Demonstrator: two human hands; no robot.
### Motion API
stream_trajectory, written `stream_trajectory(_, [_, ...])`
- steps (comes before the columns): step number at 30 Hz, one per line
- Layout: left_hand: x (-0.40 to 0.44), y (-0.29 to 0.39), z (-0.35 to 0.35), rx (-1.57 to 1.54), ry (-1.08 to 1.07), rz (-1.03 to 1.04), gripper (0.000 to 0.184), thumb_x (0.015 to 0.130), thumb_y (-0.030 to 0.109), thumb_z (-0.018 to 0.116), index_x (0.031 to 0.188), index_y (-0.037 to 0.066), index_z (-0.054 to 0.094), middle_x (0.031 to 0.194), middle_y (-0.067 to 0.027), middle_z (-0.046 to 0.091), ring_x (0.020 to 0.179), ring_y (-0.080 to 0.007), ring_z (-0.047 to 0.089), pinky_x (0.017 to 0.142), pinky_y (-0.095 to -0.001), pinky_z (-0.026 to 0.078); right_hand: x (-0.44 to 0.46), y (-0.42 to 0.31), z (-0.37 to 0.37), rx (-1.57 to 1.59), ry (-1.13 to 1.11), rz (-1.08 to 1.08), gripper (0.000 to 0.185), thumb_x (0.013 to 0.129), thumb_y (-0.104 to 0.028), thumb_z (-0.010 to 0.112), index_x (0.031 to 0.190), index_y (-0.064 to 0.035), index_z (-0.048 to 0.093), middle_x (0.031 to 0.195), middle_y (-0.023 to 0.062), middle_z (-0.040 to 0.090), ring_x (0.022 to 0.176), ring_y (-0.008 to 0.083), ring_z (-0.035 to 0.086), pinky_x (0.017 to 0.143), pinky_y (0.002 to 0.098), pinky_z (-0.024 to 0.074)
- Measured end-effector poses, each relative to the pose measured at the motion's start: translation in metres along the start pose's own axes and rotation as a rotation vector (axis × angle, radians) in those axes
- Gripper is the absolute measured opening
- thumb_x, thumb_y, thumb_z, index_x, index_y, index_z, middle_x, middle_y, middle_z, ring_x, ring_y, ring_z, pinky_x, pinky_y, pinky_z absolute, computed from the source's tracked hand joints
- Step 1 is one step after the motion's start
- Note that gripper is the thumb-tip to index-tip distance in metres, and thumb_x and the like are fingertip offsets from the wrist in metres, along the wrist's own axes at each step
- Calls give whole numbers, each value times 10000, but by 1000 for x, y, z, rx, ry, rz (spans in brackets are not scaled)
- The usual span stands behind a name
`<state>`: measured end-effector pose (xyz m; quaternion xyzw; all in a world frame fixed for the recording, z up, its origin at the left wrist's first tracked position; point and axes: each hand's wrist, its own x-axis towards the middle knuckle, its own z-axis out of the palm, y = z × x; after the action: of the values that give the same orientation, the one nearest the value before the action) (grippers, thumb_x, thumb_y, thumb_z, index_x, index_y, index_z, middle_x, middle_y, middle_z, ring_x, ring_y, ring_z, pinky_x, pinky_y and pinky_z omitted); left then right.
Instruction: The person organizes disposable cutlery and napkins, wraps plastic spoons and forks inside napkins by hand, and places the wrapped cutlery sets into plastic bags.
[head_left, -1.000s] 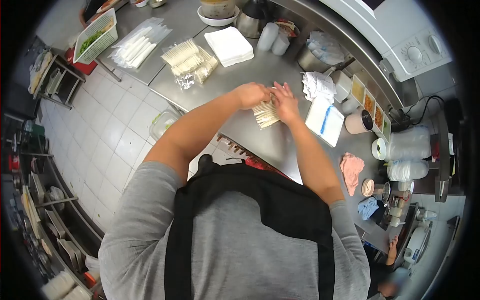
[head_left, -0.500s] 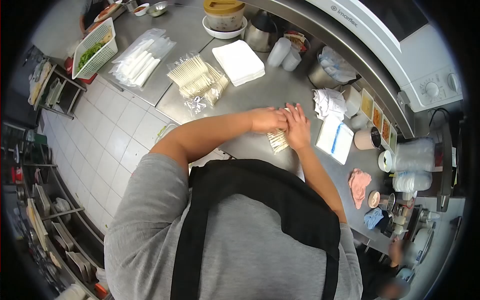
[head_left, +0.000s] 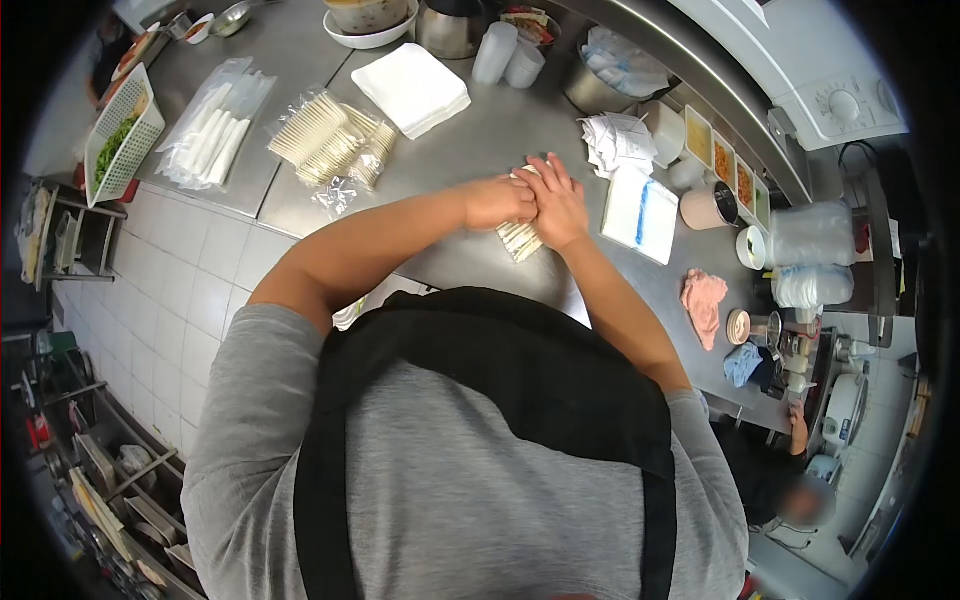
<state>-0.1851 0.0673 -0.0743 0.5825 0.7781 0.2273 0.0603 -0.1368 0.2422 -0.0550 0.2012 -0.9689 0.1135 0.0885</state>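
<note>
And we're perched on the person's head, looking forward and steeply down through one very wide lens! Closest of all, the grey short-sleeved shirt (head_left: 480, 510) and the black cloth apron (head_left: 580, 400) fill the bottom. A little farther off, just above centre, sit the bare left hand (head_left: 497, 203) and the bare right hand (head_left: 557, 205). The grey stainless-steel counter (head_left: 430, 160) stretches beyond them, up to a white appliance with round dials (head_left: 830, 125), cut off at upper right. White square-tiled floor (head_left: 170, 260) lies lower down at left; straight edges bow, corners black out.
</note>
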Motion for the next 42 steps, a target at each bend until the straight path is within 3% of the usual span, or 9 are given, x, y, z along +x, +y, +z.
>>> stream_trajectory(5, [-9, 24, -14, 66, 119, -27, 70, 822, 144, 592, 884, 121, 571, 1024, -18, 550, 1084, -240, 503, 886, -492, 427, 5, 3, 1, 13, -19, 3, 457, 818, -264, 608, 1269, -286, 536, 1402, 0, 438, 1378, 249, 292, 1046, 494, 275])
stream_trajectory(14, [-14, 22, -8, 84, -142, -102, 85, 798, 147, 620, 866, 126, 573, 963, -20, 565, 1030, -218, 531, 904, -416, 376, 4, 14, 4, -72, 43, 31, 331, 927, -242, 512, 1257, -256, 541, 1388, 25, 424, 1364, 253, 300, 1025, 503, 298])
stream_trajectory(17, [-22, 33, -13, 88, 229, -15, 86, 779, 144, 617, 865, 146, 612, 934, -1, 571, 1009, -209, 538, 915, -416, 361, 5, 15, 4, -78, 59, 22, 336, 918, -235, 525, 1253, -250, 545, 1375, 30, 433, 1355, 257, 314, 1021, 505, 305])
stream_trajectory(23, [-3, 31, -7, 307, 151, 49, 155, 752, 141, 585, 893, 175, 642, 974, 36, 577, 1086, -167, 496, 903, -401, 359, 8, 29, 12, 13, -1, 21, 381, 893, -213, 544, 1272, -236, 529, 1399, 43, 411, 1357, 287, 307, 1019, 519, 313])
stream_trajectory(28, [1, 26, 6, 231, 294, 99, 120, 765, 169, 568, 860, 186, 639, 982, 50, 581, 1110, -147, 484, 887, -380, 356, 3, 19, -1, -68, 59, 16, 474, 859, -224, 567, 1327, -258, 496, 1435, 62, 371, 1349, 317, 307, 1026, 552, 291])
stream_trajectory(37, [-5, 25, 5, -83, 263, 36, 41, 768, 168, 577, 798, 158, 604, 904, 46, 587, 1060, -154, 491, 913, -389, 318, 7, 10, 2, -113, 6, 65, 402, 945, -323, 477, 1344, -280, 480, 1448, 71, 355, 1297, 332, 360, 1020, 549, 293])
stream_trajectory(42, [-24, 31, 0, 121, 148, -20, 41, 754, 164, 562, 780, 161, 593, 862, 29, 580, 989, -184, 511, 911, -409, 329, 6, 11, 6, -115, 30, 58, 395, 937, -312, 494, 1330, -276, 490, 1445, 62, 358, 1297, 322, 360, 1025, 537, 293])
